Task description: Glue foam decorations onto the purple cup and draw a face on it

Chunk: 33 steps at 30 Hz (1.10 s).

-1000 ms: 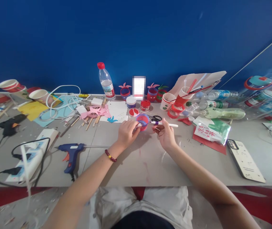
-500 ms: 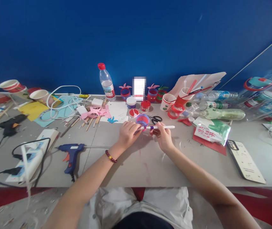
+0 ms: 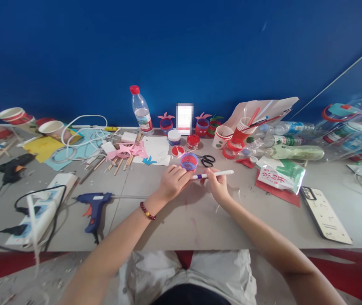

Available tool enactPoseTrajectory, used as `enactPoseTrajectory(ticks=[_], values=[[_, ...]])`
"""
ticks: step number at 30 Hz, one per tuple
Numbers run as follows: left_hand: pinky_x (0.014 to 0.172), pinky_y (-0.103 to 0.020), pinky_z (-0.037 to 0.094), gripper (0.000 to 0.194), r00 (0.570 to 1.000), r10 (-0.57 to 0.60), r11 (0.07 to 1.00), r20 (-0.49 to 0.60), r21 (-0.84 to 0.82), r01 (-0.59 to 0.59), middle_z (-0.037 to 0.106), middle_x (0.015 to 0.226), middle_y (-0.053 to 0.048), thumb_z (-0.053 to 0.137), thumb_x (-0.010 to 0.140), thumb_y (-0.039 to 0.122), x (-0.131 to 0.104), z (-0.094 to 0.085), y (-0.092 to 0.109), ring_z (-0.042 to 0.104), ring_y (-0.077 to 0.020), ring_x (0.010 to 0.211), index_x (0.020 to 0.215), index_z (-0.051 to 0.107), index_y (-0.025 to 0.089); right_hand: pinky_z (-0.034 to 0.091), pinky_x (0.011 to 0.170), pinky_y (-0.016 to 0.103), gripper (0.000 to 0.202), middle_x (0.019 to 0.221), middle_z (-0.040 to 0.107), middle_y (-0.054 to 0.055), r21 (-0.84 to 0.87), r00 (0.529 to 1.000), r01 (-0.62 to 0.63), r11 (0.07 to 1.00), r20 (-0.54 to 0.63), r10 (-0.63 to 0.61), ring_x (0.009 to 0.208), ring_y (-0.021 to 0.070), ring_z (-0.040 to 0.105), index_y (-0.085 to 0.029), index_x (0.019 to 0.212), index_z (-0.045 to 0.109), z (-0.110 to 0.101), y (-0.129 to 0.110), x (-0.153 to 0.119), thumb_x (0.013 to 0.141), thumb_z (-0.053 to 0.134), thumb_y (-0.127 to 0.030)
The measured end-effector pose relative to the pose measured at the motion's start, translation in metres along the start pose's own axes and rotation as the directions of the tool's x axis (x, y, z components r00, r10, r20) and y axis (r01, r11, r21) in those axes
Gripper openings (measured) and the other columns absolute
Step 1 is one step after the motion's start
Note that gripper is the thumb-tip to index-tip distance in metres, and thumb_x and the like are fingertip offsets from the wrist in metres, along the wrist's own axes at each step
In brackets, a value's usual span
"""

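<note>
My left hand [image 3: 175, 183] is closed at the side of a small paper cup [image 3: 189, 161] with a purple rim and red inside. The fingers hide the cup's lower part. My right hand [image 3: 218, 186] pinches a white marker [image 3: 222, 173] with a purple band, held nearly level. The marker's left end reaches my left thumb beside the cup; whether the thumb touches it I cannot tell. Black-handled scissors [image 3: 207, 160] lie just behind my right hand. A red-and-white lid [image 3: 178, 151], a red jar [image 3: 193, 141] and a blue jar [image 3: 174, 137] sit behind the cup.
A blue glue gun [image 3: 95, 207] and a power strip [image 3: 42, 212] lie on the left. Pink paper cutouts [image 3: 126, 150], a blue cutout [image 3: 149, 161] and a bottle [image 3: 142, 112] are farther back. At the right are paper cups [image 3: 222, 137], plastic bottles [image 3: 297, 152] and a phone [image 3: 327, 215].
The marker has tilted, its right end a little higher, and its left end has slid out from my left fingers toward the right. More of the cup shows above my left hand.
</note>
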<state>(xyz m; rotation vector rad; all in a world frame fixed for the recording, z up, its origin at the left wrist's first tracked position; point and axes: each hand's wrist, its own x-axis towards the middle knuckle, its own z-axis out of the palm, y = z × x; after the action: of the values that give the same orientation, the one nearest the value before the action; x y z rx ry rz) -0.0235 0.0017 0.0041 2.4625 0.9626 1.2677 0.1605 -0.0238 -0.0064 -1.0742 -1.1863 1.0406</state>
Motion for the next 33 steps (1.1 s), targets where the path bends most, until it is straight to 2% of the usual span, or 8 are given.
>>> enactPoseTrajectory(ticks=[3,6,10,13,16,20,26,33], values=[[0.065,-0.033,0.035,0.018,0.997,0.050,0.998,0.056,0.034,-0.051,0.057,0.067,-0.002,0.056,0.093,0.039,0.002,-0.003,0.004,0.053,-0.0181,0.064,0.089,0.067,0.025,0.039,0.047,0.028,0.055,0.046,0.052,0.000,-0.087,0.998,0.057,0.995,0.029,-0.054,0.045,0.0128,0.047,-0.021,0.049,0.054,-0.003,0.006,-0.004,0.087,0.055,-0.061],[0.066,-0.034,0.037,0.021,0.993,0.059,0.998,0.101,0.022,-0.062,0.060,0.070,-0.003,0.053,0.094,0.041,0.002,-0.002,0.008,0.056,-0.0185,0.067,0.091,0.066,0.024,0.037,0.047,0.030,0.058,0.046,0.049,0.000,-0.100,0.995,0.087,0.991,0.063,-0.081,0.045,0.0131,0.044,-0.022,0.047,0.052,-0.004,0.009,-0.006,0.088,0.051,-0.063],[0.062,-0.033,0.037,0.024,0.988,0.135,0.989,0.075,0.048,-0.139,0.059,0.070,-0.004,0.049,0.096,0.039,-0.003,0.003,0.013,0.055,-0.0181,0.066,0.086,0.063,0.022,0.037,0.047,0.031,0.063,0.044,0.046,0.000,-0.066,0.994,0.081,0.995,0.082,-0.076,0.045,0.0137,0.041,-0.023,0.044,0.047,0.000,0.005,-0.007,0.086,0.047,-0.071],[0.055,-0.030,0.034,0.029,0.974,0.217,0.960,0.064,0.169,-0.224,0.057,0.066,-0.004,0.042,0.099,0.034,-0.006,0.007,0.017,0.053,-0.0167,0.061,0.081,0.060,0.020,0.034,0.045,0.030,0.066,0.041,0.041,-0.001,-0.034,0.999,0.031,0.999,0.040,-0.029,0.043,0.0129,0.037,-0.024,0.043,0.042,0.005,0.003,-0.009,0.084,0.044,-0.075],[0.052,-0.028,0.033,0.032,0.965,0.261,0.942,0.027,0.213,-0.261,0.057,0.065,-0.003,0.037,0.100,0.031,-0.008,0.011,0.020,0.052,-0.0154,0.059,0.079,0.057,0.018,0.030,0.042,0.028,0.066,0.039,0.036,-0.002,-0.036,0.999,-0.029,0.999,-0.044,0.028,0.040,0.0111,0.033,-0.023,0.043,0.038,0.008,0.004,-0.012,0.081,0.047,-0.077],[0.053,-0.028,0.035,0.029,0.971,0.238,0.958,-0.011,0.169,-0.233,0.057,0.064,-0.002,0.036,0.100,0.030,-0.014,0.019,0.021,0.053,-0.0147,0.058,0.080,0.055,0.018,0.027,0.039,0.027,0.064,0.039,0.036,-0.003,-0.034,0.995,-0.055,0.998,-0.084,0.052,0.039,0.0102,0.032,-0.023,0.043,0.038,0.011,0.003,-0.016,0.079,0.048,-0.075],[0.053,-0.028,0.035,0.029,0.989,0.149,0.984,-0.011,0.105,-0.147,0.055,0.060,0.000,0.037,0.099,0.029,-0.024,0.029,0.021,0.051,-0.0145,0.053,0.075,0.050,0.020,0.026,0.038,0.026,0.061,0.038,0.034,-0.003,-0.012,0.997,-0.062,0.998,-0.049,0.061,0.038,0.0098,0.031,-0.023,0.042,0.037,0.012,0.003,-0.015,0.082,0.050,-0.067],[0.048,-0.028,0.030,0.036,0.983,0.183,0.978,-0.027,0.109,-0.179,0.052,0.053,0.001,0.034,0.100,0.032,-0.022,0.028,0.023,0.048,-0.0127,0.047,0.068,0.046,0.020,0.025,0.039,0.026,0.059,0.039,0.032,-0.004,0.023,1.000,-0.016,1.000,-0.015,0.016,0.037,0.0094,0.031,-0.023,0.042,0.032,0.013,0.005,-0.018,0.083,0.051,-0.062]])
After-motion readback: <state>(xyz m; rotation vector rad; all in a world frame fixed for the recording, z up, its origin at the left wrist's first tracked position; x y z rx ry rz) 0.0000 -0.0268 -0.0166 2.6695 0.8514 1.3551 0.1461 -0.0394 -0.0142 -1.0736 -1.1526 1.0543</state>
